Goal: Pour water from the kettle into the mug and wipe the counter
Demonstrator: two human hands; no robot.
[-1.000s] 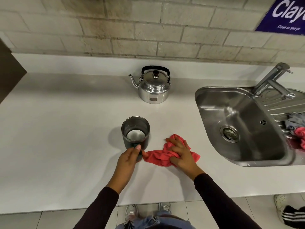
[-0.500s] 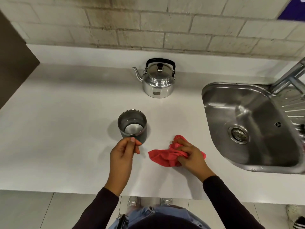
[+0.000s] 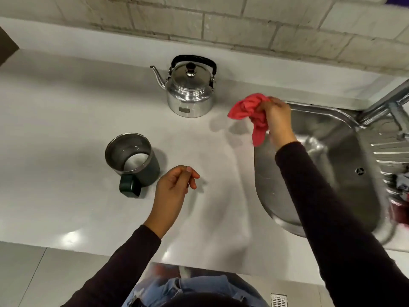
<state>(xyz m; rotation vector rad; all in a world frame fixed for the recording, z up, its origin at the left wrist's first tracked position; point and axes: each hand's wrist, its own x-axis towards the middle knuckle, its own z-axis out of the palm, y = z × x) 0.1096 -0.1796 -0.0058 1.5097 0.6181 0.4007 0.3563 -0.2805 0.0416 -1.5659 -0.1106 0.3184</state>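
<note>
A shiny metal kettle with a black handle stands at the back of the white counter, spout pointing left. A dark mug with a steel inside stands left of centre, its handle facing me. My left hand hovers just right of the mug, fingers loosely curled, holding nothing. My right hand is raised above the sink's left rim, gripping a bunched red cloth that hangs off the counter surface, to the right of the kettle.
A steel sink with a tap fills the right side; some cloths lie on its drainer at the far right. A brick wall runs behind the counter. The counter's front edge is near my body.
My right hand has lifted the red cloth off the counter and carried it back and right toward the sink. My left hand has let go of the mug and drawn away to its right.
</note>
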